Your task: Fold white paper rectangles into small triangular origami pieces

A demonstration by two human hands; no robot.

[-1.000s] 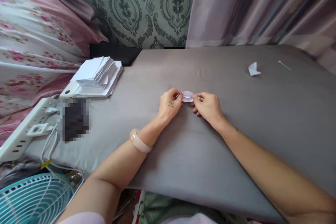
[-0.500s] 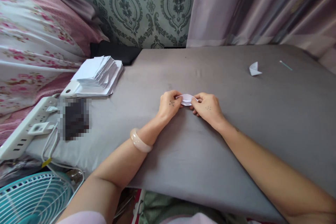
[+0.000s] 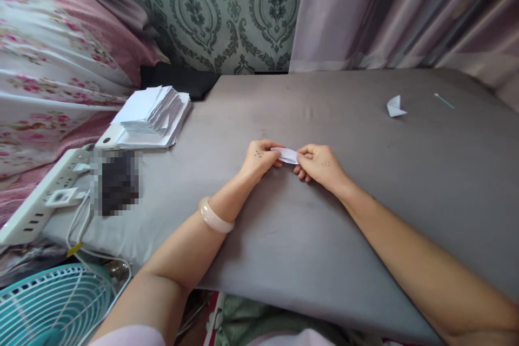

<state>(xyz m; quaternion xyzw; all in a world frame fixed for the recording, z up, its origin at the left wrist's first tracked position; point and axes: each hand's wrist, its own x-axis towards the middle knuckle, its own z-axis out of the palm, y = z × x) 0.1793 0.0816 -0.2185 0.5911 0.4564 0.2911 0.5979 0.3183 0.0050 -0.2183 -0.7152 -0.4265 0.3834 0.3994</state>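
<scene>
A small folded white paper (image 3: 288,155) is held just above the middle of the grey-covered surface (image 3: 324,259). My left hand (image 3: 261,158) pinches its left end between thumb and fingers. Its right end is gripped by my right hand (image 3: 318,165), thumb on top and the other fingers curled beneath. The paper looks narrow and elongated, with a fold line along it; its underside is hidden. Off to the far right sits a white folded paper boat-like shape (image 3: 395,106), apart from both hands.
A cotton swab (image 3: 445,100) lies at the far right. Stacked white paper (image 3: 152,116) stands at the back left beside a black flat item (image 3: 182,81). Along the left edge are a power strip (image 3: 38,200), cables and a blurred dark object (image 3: 118,183). A teal fan (image 3: 52,303) stands below.
The paper has gone from a wider, opened oval to a narrower, flatter strip, tilted slightly down to the right. Both hands keep hold of its ends, with slightly more of it showing between them.
</scene>
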